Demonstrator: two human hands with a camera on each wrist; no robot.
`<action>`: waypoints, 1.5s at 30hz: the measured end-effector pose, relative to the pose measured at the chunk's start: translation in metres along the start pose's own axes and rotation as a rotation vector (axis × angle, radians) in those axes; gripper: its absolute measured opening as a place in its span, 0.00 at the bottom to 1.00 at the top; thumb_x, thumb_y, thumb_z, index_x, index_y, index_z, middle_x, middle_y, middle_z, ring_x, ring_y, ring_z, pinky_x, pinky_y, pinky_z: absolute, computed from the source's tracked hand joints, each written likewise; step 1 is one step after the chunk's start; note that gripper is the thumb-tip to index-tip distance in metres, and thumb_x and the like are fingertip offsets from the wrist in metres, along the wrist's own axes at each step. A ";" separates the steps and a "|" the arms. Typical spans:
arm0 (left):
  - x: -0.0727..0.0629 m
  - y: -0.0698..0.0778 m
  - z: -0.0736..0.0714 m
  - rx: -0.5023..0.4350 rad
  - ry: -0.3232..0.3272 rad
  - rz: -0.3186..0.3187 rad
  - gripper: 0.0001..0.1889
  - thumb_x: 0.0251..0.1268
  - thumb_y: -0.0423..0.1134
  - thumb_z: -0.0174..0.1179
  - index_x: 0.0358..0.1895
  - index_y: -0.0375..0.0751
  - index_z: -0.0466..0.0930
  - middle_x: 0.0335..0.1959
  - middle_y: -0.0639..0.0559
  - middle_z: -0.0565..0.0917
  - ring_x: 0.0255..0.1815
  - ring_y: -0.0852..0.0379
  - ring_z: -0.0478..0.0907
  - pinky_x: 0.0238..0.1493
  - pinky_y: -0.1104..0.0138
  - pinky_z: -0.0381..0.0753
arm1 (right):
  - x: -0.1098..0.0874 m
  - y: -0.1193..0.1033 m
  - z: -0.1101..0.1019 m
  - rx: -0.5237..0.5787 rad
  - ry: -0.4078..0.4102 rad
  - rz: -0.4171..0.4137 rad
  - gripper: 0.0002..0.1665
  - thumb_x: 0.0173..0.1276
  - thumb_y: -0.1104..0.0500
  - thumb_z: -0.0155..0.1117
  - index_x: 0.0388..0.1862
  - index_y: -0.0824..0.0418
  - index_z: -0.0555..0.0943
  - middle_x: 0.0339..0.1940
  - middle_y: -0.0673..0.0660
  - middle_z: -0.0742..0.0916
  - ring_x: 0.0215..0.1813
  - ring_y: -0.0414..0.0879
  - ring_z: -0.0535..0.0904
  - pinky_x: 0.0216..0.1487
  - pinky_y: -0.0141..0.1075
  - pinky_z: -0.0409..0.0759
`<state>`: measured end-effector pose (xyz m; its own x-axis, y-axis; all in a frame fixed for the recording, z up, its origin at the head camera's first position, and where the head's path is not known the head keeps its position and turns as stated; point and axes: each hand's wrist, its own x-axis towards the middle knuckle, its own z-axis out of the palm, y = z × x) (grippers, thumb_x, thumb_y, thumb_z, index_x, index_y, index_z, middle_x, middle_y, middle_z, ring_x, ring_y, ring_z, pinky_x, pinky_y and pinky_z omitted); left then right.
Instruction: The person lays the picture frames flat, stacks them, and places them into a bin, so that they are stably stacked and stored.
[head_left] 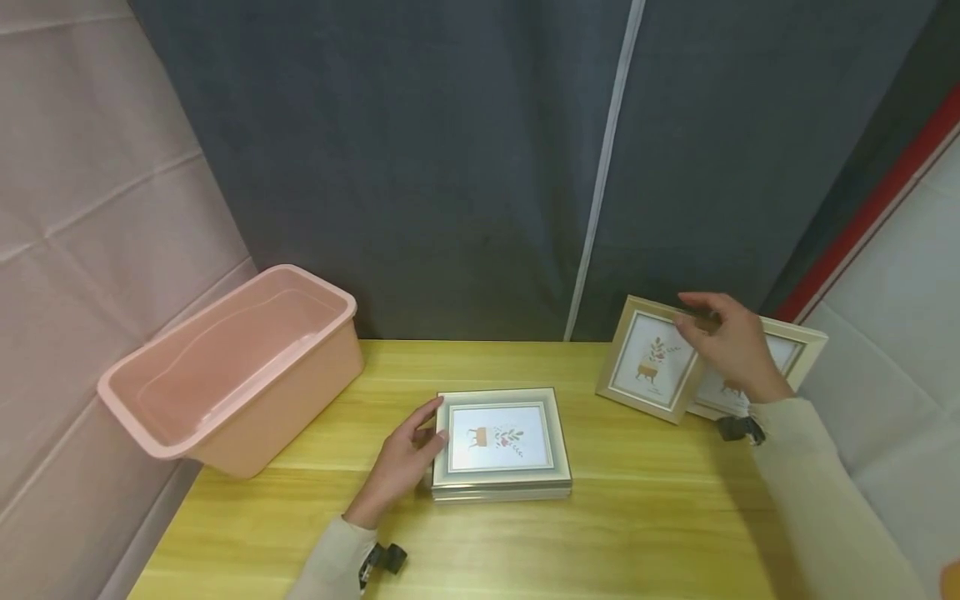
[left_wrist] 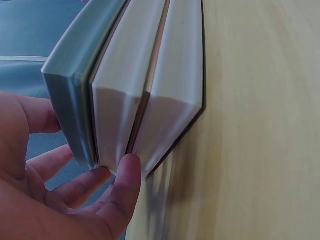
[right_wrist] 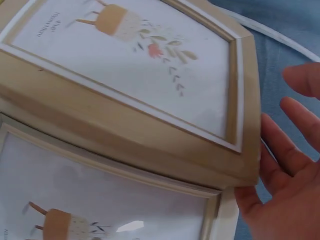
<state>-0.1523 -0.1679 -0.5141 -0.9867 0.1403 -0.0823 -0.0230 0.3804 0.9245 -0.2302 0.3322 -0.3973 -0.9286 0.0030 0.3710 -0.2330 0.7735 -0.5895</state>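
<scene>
My left hand (head_left: pixel 402 462) is at the left edge of a stack of picture frames (head_left: pixel 501 442) lying flat on the table. In the left wrist view, its loosely bent fingers (left_wrist: pixel 122 195) are right at the corner of the stacked frames (left_wrist: pixel 120 95), with no grip closed round them. My right hand (head_left: pixel 731 342) is at the upper right edge of a beige picture frame (head_left: pixel 615 367) leaning upright, thumb apart from the fingers. The right wrist view shows its relaxed fingers (right_wrist: pixel 282 145) beside that frame's corner (right_wrist: pixel 247 165). A second leaning frame (head_left: pixel 810 337) is partly hidden behind this hand.
An uncovered pink plastic bin (head_left: pixel 270 417) stands at the left of the wooden table (head_left: pixel 600 533). A dark grey curtain (head_left: pixel 450 167) hangs along the back edge. A white panel (head_left: pixel 892 350) borders the right side, near the leaning frames.
</scene>
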 end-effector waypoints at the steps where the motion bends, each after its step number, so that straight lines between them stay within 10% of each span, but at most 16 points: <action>1: 0.000 0.000 0.000 -0.003 0.000 -0.003 0.31 0.78 0.50 0.64 0.79 0.69 0.67 0.81 0.55 0.70 0.73 0.41 0.76 0.56 0.53 0.88 | 0.000 0.001 0.000 0.001 -0.020 0.002 0.29 0.78 0.50 0.67 0.71 0.62 0.80 0.66 0.67 0.82 0.61 0.57 0.80 0.57 0.36 0.76; 6: -0.002 0.001 0.001 -0.011 0.003 0.012 0.30 0.78 0.50 0.64 0.79 0.68 0.67 0.81 0.54 0.70 0.73 0.40 0.76 0.55 0.52 0.88 | 0.000 0.000 0.001 -0.019 -0.093 -0.011 0.32 0.78 0.48 0.66 0.73 0.63 0.78 0.69 0.71 0.80 0.68 0.70 0.73 0.63 0.68 0.71; 16: -0.003 0.001 0.001 -0.016 0.004 0.017 0.30 0.78 0.50 0.63 0.79 0.69 0.68 0.80 0.51 0.72 0.73 0.40 0.77 0.55 0.52 0.88 | 0.002 -0.007 -0.002 -0.145 -0.267 -0.016 0.32 0.80 0.44 0.63 0.76 0.56 0.76 0.73 0.70 0.79 0.74 0.74 0.69 0.73 0.76 0.53; 22: -0.002 0.001 0.003 -0.020 -0.005 0.012 0.30 0.78 0.50 0.64 0.79 0.69 0.67 0.79 0.46 0.72 0.72 0.40 0.76 0.56 0.51 0.88 | 0.002 -0.007 -0.005 -0.175 -0.330 -0.049 0.28 0.81 0.49 0.62 0.77 0.53 0.76 0.72 0.67 0.81 0.55 0.64 0.83 0.56 0.61 0.78; 26: -0.002 0.000 0.003 -0.009 -0.008 0.003 0.31 0.78 0.51 0.63 0.80 0.69 0.66 0.80 0.46 0.71 0.73 0.40 0.76 0.58 0.51 0.87 | 0.000 -0.004 -0.005 -0.165 -0.317 -0.049 0.27 0.81 0.50 0.63 0.76 0.50 0.77 0.70 0.65 0.84 0.34 0.50 0.77 0.43 0.47 0.75; 35: -0.001 0.000 0.001 0.009 -0.002 -0.022 0.32 0.78 0.52 0.63 0.80 0.70 0.65 0.80 0.47 0.72 0.72 0.42 0.76 0.57 0.55 0.88 | -0.006 0.003 0.002 -0.026 -0.268 -0.091 0.26 0.77 0.52 0.70 0.72 0.51 0.82 0.67 0.64 0.86 0.61 0.56 0.83 0.59 0.47 0.79; 40: -0.001 -0.002 0.001 -0.003 0.003 -0.008 0.32 0.78 0.51 0.63 0.81 0.68 0.66 0.80 0.44 0.71 0.73 0.40 0.76 0.60 0.52 0.87 | -0.012 0.007 0.007 0.083 -0.222 -0.063 0.26 0.76 0.53 0.70 0.72 0.52 0.82 0.60 0.62 0.89 0.44 0.36 0.84 0.44 0.23 0.76; 45: 0.000 -0.002 0.002 -0.033 0.010 -0.003 0.31 0.78 0.49 0.64 0.80 0.65 0.68 0.79 0.44 0.72 0.74 0.40 0.75 0.63 0.49 0.85 | -0.019 0.005 0.007 0.146 -0.152 -0.024 0.26 0.76 0.52 0.71 0.71 0.50 0.82 0.62 0.59 0.89 0.48 0.26 0.81 0.45 0.20 0.76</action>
<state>-0.1518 -0.1669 -0.5172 -0.9881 0.1304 -0.0816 -0.0311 0.3504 0.9361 -0.2152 0.3316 -0.4118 -0.9525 -0.1186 0.2806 -0.2851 0.6720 -0.6835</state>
